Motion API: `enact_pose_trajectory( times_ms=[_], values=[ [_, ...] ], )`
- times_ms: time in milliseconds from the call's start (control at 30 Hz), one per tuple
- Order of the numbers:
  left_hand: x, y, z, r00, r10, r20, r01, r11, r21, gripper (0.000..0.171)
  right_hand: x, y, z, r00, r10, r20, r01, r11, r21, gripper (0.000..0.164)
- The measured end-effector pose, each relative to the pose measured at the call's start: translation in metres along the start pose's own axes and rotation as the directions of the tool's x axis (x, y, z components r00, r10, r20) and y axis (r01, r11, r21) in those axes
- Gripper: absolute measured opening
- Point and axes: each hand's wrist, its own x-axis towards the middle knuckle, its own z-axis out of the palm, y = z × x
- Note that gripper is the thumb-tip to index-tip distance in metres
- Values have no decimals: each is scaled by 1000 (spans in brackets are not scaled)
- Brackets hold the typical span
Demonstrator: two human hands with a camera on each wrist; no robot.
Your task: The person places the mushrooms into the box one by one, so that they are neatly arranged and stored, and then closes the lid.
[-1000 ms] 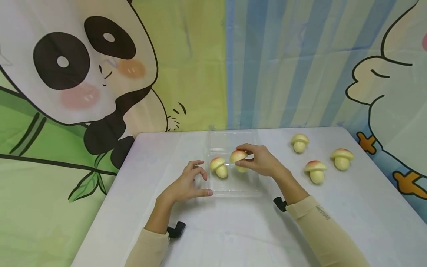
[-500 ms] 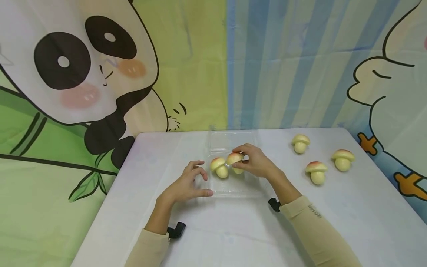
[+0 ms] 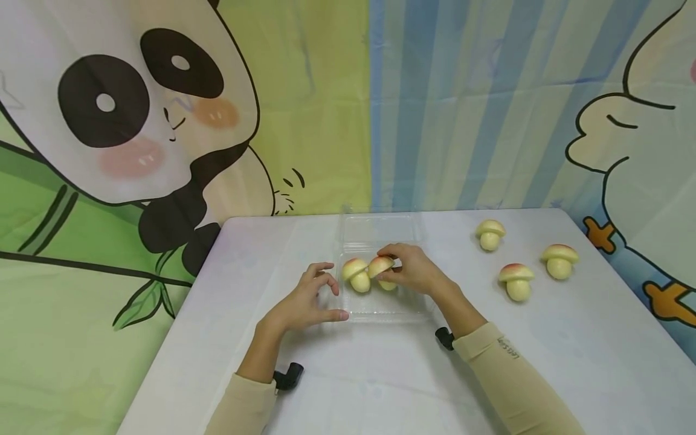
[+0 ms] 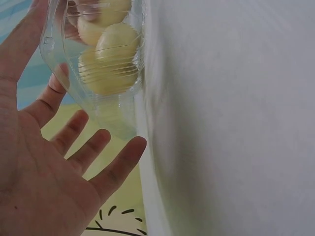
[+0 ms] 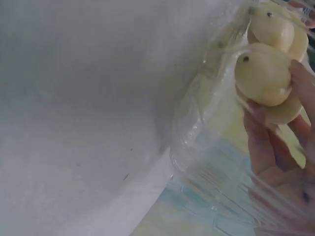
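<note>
Inside a clear plastic clamshell box point(image 3: 380, 309), one toy mushroom point(image 3: 356, 275) with a yellow stem and red-tinged cap lies tilted at the left. My right hand point(image 3: 414, 270) pinches a second toy mushroom point(image 3: 380, 266) by its cap, right beside the first. In the right wrist view, thumb and fingers close around this held mushroom point(image 5: 266, 76) from the side. At the box's left side is my left hand point(image 3: 310, 300), fingers spread and bent, thumb along the front corner. The left wrist view has its fingers point(image 4: 120, 164) reaching past the clear wall.
Three more toy mushrooms stand on the right of the white table point(image 3: 261, 241): one at the back point(image 3: 490, 234), one nearer point(image 3: 516, 281), one farther right point(image 3: 559, 261). The box's lid point(image 3: 380, 229) lies folded back. A cartoon-printed curtain point(image 3: 321, 109) hangs behind.
My right hand has moved left and slightly down, bringing its mushroom from a gap away to right beside the first one. The left hand has stayed in place.
</note>
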Motion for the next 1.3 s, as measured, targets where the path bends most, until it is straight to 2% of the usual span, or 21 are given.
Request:
enact_pose_trajectory(
  times_ms=[300, 633, 1033, 1300],
  values=[
    [-1, 1, 3, 1000, 4, 5, -4, 1000, -6, 60, -3, 0, 7, 1000, -3, -24, 2, 1000, -7, 48],
    [1, 1, 4, 1000, 13, 2, -13, 1000, -4, 59, -1, 1, 8, 998, -48, -45, 44, 994, -100, 51],
    [1, 1, 4, 1000, 6, 0, -6, 1000, 2, 59, -5, -4, 4, 996, -75, -53, 68, 990, -127, 52],
    [0, 0, 3, 1000, 0, -1, 0, 1000, 1, 59, -9, -9, -6, 993, -100, -70, 88, 985, -150, 54]
  ],
)
